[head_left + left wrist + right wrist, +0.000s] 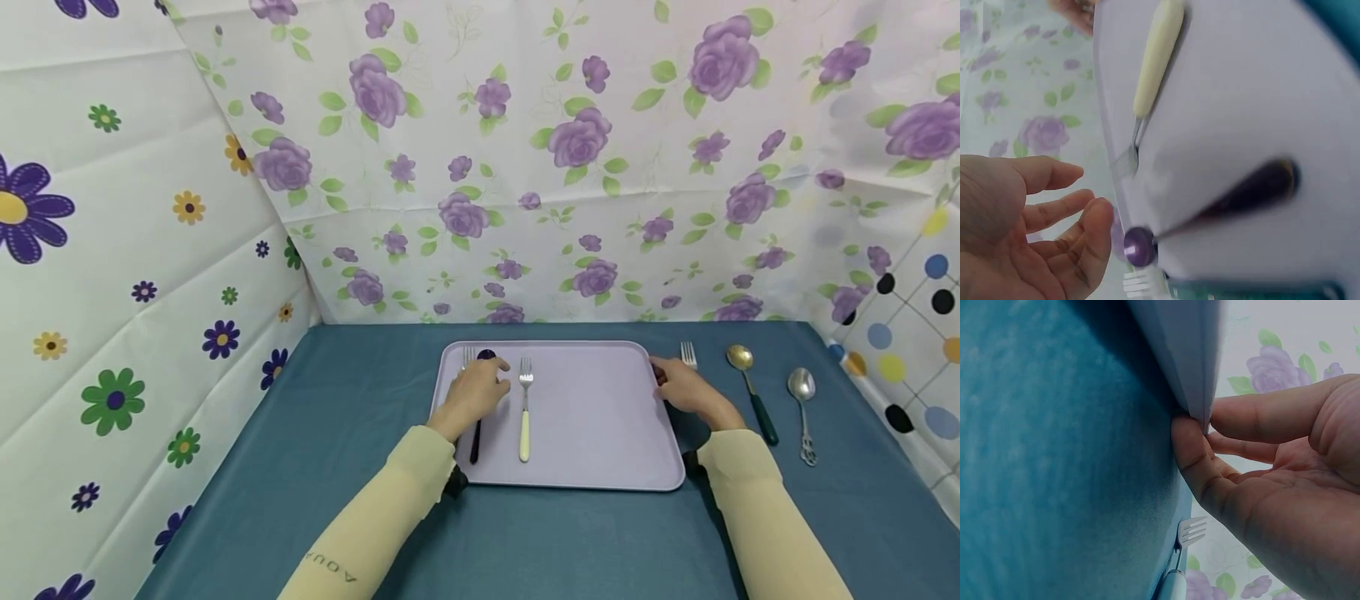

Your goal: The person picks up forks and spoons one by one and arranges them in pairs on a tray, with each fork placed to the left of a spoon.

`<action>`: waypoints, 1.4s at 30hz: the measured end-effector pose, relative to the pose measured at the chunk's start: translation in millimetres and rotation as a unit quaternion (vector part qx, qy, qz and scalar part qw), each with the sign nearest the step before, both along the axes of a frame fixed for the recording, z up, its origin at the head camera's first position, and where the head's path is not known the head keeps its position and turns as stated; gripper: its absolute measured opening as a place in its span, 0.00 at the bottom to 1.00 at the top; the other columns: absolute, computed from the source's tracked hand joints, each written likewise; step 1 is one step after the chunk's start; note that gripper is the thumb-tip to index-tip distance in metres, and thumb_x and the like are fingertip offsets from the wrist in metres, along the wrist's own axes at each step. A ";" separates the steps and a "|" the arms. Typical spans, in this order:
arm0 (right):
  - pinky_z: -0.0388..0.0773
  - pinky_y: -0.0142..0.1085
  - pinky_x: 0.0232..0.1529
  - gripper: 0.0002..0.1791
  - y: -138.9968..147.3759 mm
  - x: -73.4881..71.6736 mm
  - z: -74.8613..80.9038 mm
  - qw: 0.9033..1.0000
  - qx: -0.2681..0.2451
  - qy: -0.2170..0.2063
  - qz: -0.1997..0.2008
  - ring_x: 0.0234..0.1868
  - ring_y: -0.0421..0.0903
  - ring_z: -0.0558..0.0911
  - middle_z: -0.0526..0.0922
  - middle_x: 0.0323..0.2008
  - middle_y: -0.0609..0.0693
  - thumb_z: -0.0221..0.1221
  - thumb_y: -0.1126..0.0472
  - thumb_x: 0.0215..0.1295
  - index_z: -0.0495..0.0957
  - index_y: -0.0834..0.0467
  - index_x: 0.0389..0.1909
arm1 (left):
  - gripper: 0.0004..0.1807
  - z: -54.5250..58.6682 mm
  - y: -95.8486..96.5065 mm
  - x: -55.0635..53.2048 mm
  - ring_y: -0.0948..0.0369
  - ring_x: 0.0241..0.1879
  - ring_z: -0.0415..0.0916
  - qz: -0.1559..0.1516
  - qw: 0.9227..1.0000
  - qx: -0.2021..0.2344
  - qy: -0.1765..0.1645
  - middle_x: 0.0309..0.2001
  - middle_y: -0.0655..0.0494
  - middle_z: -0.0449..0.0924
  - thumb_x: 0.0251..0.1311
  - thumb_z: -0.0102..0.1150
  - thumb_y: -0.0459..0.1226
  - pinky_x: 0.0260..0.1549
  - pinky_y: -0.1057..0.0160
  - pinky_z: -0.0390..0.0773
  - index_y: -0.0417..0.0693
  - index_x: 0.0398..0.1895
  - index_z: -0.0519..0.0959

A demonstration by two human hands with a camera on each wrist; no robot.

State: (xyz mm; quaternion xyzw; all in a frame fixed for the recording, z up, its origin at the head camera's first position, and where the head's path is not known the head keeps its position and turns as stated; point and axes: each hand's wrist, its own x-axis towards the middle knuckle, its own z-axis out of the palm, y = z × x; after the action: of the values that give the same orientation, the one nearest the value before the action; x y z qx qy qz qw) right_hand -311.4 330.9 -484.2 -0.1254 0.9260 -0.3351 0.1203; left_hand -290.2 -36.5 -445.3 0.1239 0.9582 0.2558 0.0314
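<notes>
A lilac tray (600, 417) lies on the table. My right hand (688, 390) pinches its right rim between thumb and fingers, as the right wrist view shows. Over the tray's left part hovers my left hand (474, 393), its fingers loosely bent with nothing between them. Beneath it lie a dark-handled spoon (1241, 201) with a purple shiny bowl and a fork (1260, 290) with a green handle, both partly hidden by the hand in the head view. Right of that hand, a fork (524, 421) with a cream handle rests on the tray.
Beyond the tray's right side lie a light-handled fork (687, 356), partly behind my right hand, a gold spoon (760, 408) with a green handle, and a silver spoon (802, 392) with an ornate handle. Flowered cloth (510, 183) hangs behind the blue-covered table (555, 542).
</notes>
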 end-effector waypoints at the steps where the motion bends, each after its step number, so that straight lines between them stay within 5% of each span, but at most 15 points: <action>1: 0.79 0.59 0.52 0.37 0.5 -0.1 0.0 1.000 0.000 0.000 0.000 0.51 0.65 0.79 0.74 0.57 0.80 0.52 0.78 0.62 0.54 0.84 0.72 | 0.17 0.8 -3.2 -0.9 0.56 0.38 0.81 0.003 1.000 0.003 0.004 0.45 0.48 0.86 0.73 0.58 0.37 0.32 0.57 0.80 0.44 0.62 0.82; 10: 0.79 0.58 0.52 0.37 -0.9 1.8 2.5 1.000 0.001 -0.006 -0.001 0.51 0.66 0.78 0.74 0.57 0.80 0.52 0.78 0.62 0.54 0.84 0.72 | 0.18 3.3 -38.6 -8.1 0.57 0.31 0.80 0.023 0.999 0.015 0.022 0.41 0.50 0.87 0.73 0.59 0.36 0.29 0.56 0.78 0.42 0.63 0.82; 23: 0.80 0.57 0.49 0.38 0.8 -0.2 0.4 1.000 0.000 -0.002 0.003 0.50 0.64 0.79 0.75 0.55 0.79 0.53 0.78 0.61 0.54 0.85 0.72 | 0.24 -7.6 -86.3 -21.1 0.48 0.45 0.77 0.084 0.996 0.021 0.023 0.51 0.40 0.78 0.74 0.59 0.38 0.45 0.45 0.79 0.40 0.69 0.76; 42: 0.78 0.60 0.54 0.37 0.5 -0.2 -1.7 1.000 -0.004 -0.013 -0.001 0.58 0.71 0.77 0.72 0.59 0.81 0.52 0.78 0.64 0.52 0.84 0.73 | 0.27 -33.4 -101.4 -30.9 0.50 0.42 0.76 0.103 0.993 0.063 -0.010 0.43 0.42 0.79 0.76 0.55 0.38 0.45 0.48 0.76 0.32 0.72 0.70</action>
State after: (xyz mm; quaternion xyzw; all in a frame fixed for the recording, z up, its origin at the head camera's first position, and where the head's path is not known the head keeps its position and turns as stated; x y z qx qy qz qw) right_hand -311.6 331.4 -485.9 -0.1210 0.9230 -0.3406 0.1318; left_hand -321.1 -137.9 -478.7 0.0243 0.9475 0.3187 0.0063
